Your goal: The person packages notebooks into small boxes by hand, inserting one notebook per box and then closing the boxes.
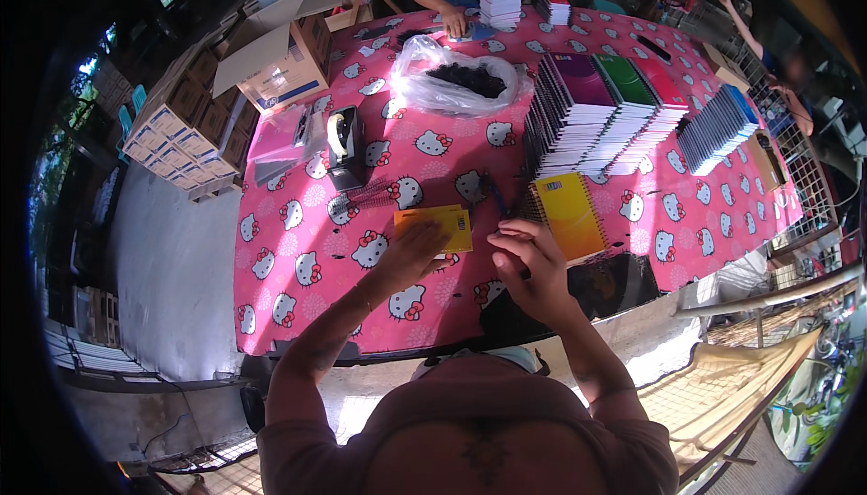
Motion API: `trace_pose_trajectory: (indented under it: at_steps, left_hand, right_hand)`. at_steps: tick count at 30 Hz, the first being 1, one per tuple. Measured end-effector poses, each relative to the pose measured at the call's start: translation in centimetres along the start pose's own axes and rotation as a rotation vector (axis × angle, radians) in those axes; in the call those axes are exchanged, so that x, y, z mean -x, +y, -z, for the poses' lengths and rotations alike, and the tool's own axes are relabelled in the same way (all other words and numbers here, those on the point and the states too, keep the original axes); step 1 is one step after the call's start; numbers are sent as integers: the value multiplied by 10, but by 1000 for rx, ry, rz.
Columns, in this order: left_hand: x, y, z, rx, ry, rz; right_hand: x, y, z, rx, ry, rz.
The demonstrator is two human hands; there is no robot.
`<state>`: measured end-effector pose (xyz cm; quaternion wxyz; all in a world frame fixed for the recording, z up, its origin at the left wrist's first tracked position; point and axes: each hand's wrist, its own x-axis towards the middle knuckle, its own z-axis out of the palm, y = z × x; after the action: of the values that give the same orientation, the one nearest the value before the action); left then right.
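My left hand (420,247) lies flat on a small yellow notebook or cover (459,220), which rests on the tablecloth in front of me. The hand hides much of its near left part. To its right, my right hand (535,269) hovers with curved fingers and the thumb apart, and no held thing shows. A larger yellow spiral notebook (571,215) lies just beyond that hand. A thin dark blue pen-like item (497,197) is between the two yellow pieces. Loose black spiral coils (361,197) lie beyond my left hand.
Tall stacks of spiral notebooks (587,125) stand right of centre, and blue-covered ones (718,134) farther right. A plastic bag (452,79) holds black material. A tape dispenser (345,147) and an open carton (280,70) are left. Across the table, a person's hand (453,22) works near small booklets.
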<state>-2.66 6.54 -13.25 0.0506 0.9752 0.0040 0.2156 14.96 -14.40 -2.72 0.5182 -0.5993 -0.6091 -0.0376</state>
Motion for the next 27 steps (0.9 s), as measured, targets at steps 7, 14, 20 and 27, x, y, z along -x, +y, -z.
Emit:
trace_pose_trajectory:
  at_steps: [7,14,20,27]
  left_hand:
    - [-15,-12,45,-62,-49,151]
    - [-2,-98,35,80,79,464]
    - [82,-161,-48,-389,-25,442]
    - [43,-123,4,-39,167,649]
  right_hand:
    - [0,38,-94,-187,-21,-210]
    - [15,94,-145,-580,-37,-551]
    - [9,91,-155,-641,-8,-554]
    - [5,99,-154,-678,-142,-500]
